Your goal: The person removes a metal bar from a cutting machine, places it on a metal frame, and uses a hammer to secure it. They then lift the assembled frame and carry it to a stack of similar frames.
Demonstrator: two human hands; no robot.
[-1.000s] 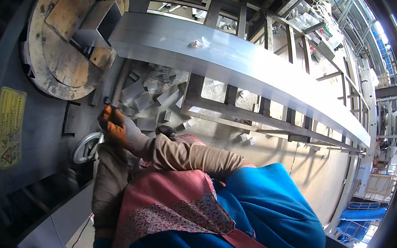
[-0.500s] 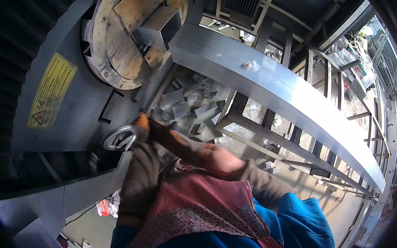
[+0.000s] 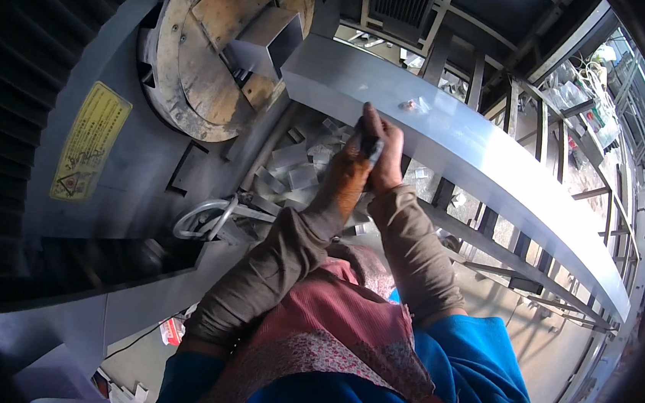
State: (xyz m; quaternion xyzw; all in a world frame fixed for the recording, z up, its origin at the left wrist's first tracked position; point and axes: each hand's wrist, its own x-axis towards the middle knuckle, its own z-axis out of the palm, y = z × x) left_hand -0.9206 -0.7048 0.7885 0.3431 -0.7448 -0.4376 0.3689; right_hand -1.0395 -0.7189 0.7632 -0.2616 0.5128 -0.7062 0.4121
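My left hand [image 3: 348, 174], orange-brown and dark with dirt, is closed and raised just in front of a long silver rectangular metal tube [image 3: 488, 151]. Against it presses my right hand [image 3: 390, 152], also with its fingers closed. Between the two hands shows a small dark thing with a greyish end [image 3: 376, 152]; its kind is too small and covered to make out, and which hand grips it is partly hidden. The tube's left end meets a short square metal tube [image 3: 267, 41], which sits on a round, worn machine plate [image 3: 208, 103].
Beneath the long tube, metal offcuts [image 3: 294, 170] lie heaped beside a dark support frame [image 3: 489, 228]. A bent pale metal handle [image 3: 206, 218] sticks out left of my forearms. A small scrap [image 3: 410, 104] rests on the tube. A yellow label [image 3: 91, 143] marks the machine's side.
Both hands have swung up and to the right, from beside the pale handle to the front edge of the long tube. They have come together there, and the handle shows more fully.
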